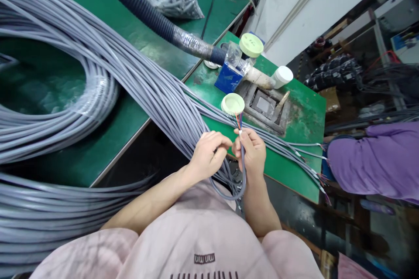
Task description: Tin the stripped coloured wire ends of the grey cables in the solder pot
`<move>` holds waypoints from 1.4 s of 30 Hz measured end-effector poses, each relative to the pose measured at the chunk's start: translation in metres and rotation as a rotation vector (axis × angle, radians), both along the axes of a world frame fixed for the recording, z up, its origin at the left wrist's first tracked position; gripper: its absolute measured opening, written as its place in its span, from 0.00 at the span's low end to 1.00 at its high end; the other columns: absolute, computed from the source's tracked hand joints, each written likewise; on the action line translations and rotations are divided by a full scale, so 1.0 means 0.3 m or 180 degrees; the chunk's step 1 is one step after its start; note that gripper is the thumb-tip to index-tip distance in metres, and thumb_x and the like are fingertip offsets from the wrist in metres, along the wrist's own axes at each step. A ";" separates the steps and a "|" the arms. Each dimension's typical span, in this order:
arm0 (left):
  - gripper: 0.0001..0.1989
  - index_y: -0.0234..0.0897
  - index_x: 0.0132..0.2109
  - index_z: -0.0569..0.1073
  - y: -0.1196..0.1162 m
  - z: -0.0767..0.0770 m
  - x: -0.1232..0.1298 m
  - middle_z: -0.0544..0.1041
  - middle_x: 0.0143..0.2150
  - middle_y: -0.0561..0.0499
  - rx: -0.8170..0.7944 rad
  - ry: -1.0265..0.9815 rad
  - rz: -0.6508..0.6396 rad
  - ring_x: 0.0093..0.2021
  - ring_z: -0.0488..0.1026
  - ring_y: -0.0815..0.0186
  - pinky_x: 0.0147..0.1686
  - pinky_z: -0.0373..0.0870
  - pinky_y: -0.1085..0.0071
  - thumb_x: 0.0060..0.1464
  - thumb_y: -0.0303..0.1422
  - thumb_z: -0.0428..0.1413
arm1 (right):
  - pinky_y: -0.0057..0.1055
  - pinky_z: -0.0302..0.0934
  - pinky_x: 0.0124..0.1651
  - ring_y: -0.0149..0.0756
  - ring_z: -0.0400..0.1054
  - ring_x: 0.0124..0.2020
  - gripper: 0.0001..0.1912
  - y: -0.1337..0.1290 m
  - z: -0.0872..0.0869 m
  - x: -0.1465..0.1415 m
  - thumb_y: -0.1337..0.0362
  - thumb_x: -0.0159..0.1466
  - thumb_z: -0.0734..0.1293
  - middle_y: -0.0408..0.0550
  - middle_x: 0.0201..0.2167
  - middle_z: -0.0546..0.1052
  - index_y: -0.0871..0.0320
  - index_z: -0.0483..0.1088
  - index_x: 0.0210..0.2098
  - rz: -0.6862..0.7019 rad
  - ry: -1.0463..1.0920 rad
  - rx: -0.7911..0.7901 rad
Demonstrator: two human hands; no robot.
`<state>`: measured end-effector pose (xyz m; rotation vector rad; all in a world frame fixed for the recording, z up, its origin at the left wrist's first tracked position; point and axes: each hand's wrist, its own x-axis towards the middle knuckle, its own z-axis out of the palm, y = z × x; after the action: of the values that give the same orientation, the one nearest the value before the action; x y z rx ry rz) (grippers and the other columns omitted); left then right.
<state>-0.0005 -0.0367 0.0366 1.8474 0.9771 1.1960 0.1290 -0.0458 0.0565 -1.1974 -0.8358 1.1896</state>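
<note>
My right hand (253, 152) then pinched round grey cable (243, 178), green cup (232, 103) at 12 o'clock; left hand (210, 153) at 9, curled, hold unclear.

A small dark label (204, 258) on the front of the pink shirt (209, 233) carries pale lettering, upside down in this view, that seems to read "min min". Beneath it, a row of dark vertical strokes (202, 276) crosses the shirt, cut off by the lower edge and unreadable.
</note>
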 end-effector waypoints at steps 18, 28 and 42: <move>0.04 0.39 0.32 0.73 0.017 0.041 0.018 0.77 0.28 0.56 0.0199 -0.0167 0.0455 0.32 0.70 0.68 0.39 0.62 0.67 0.55 0.28 0.56 | 0.21 0.52 0.16 0.22 0.56 0.14 0.10 -0.024 -0.003 -0.018 0.56 0.61 0.67 0.35 0.15 0.66 0.57 0.74 0.33 -0.0189 -0.0744 0.0122; 0.07 0.38 0.28 0.69 0.019 0.051 0.026 0.71 0.23 0.58 0.0688 0.0147 0.0869 0.29 0.67 0.69 0.39 0.59 0.65 0.53 0.26 0.55 | 0.23 0.62 0.25 0.26 0.66 0.23 0.09 -0.020 -0.005 -0.038 0.57 0.61 0.68 0.41 0.27 0.76 0.57 0.74 0.33 -0.0393 -0.1047 0.0248; 0.07 0.39 0.28 0.65 0.043 0.028 0.019 0.70 0.25 0.55 0.0216 0.0132 0.0809 0.30 0.65 0.66 0.39 0.58 0.64 0.54 0.29 0.51 | 0.21 0.49 0.17 0.22 0.54 0.13 0.09 -0.018 -0.008 -0.046 0.57 0.62 0.67 0.34 0.15 0.64 0.57 0.72 0.35 -0.0021 -0.0207 0.0036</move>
<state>0.0052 -0.0239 0.0451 1.8472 1.2373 1.3589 0.1153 -0.0510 0.0540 -1.2341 -0.8852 1.1442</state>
